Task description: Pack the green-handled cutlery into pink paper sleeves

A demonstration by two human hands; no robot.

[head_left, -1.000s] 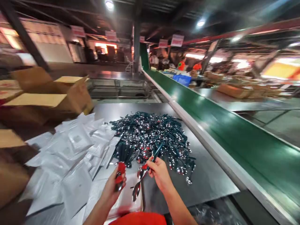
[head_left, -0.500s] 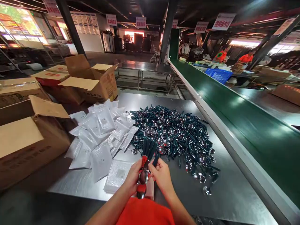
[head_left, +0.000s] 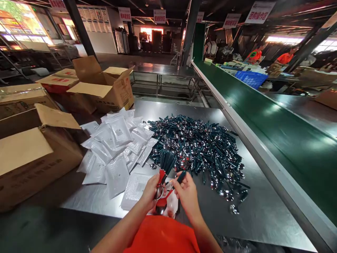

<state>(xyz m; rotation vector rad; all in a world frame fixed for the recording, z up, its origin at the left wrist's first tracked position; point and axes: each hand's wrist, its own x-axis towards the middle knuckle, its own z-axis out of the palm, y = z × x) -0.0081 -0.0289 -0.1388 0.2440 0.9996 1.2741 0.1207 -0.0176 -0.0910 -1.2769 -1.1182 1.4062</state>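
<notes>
My left hand [head_left: 151, 191] is closed around a bunch of spoons [head_left: 166, 162], their dark green handles fanned out away from me and shiny metal bowls near my palm. Between the fingertips of my right hand [head_left: 186, 191] is the dark handle of a single spoon [head_left: 181, 176], slanting down toward the bunch. Its lower end overlaps the bowls by my left hand. Just beyond both hands, a large heap of similar spoons [head_left: 197, 147] covers the metal table [head_left: 260, 207]. Beside my left forearm lies a stack of white bubble mailers [head_left: 133, 193].
More white padded mailers [head_left: 118, 131] are piled on the left of the table. Open cardboard boxes [head_left: 63, 154] stand along the left side. A green conveyor belt [head_left: 276, 133] runs along the right. Two people in orange work farther back, near a blue crate [head_left: 251, 79].
My right hand has drawn slightly right, and its spoon now tilts farther away from the bunch. My left hand keeps its hold. The view has shifted a little.
</notes>
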